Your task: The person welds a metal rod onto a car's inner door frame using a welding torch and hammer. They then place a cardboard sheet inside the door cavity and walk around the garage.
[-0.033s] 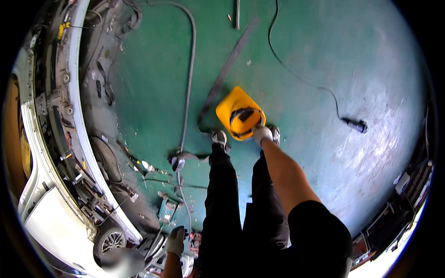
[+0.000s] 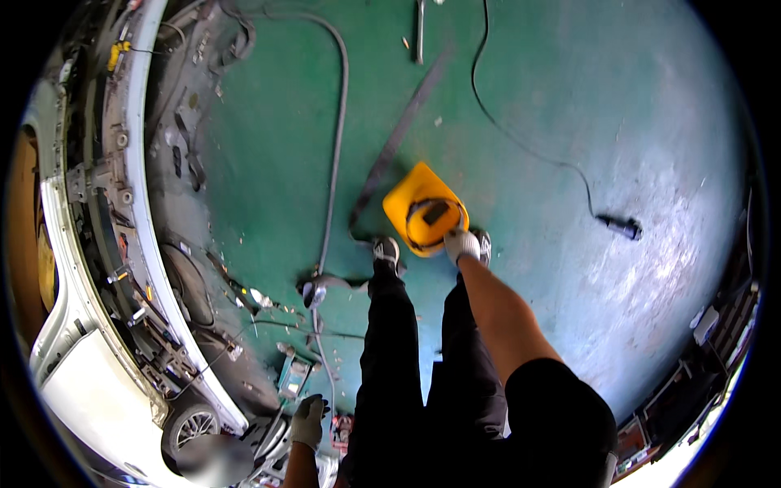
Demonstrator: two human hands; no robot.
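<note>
My right hand, in a pale work glove, grips the near rim of a yellow welding mask. The mask has a black headband and a dark viewing window, and its hollow side faces up toward me. It hangs in front of my shoes. My left hand, also gloved with dark fingertips, is low at the left beside my leg. Its fingers are apart and I see nothing in them.
At the left stands a stripped car body with a wheel. A grey hose and a flat dark strap cross the green floor. A corded black tool lies right, a metal bar ahead. A teal box sits near my left hand.
The mask and my right hand have shifted slightly toward me in the picture. My left hand has barely moved.
</note>
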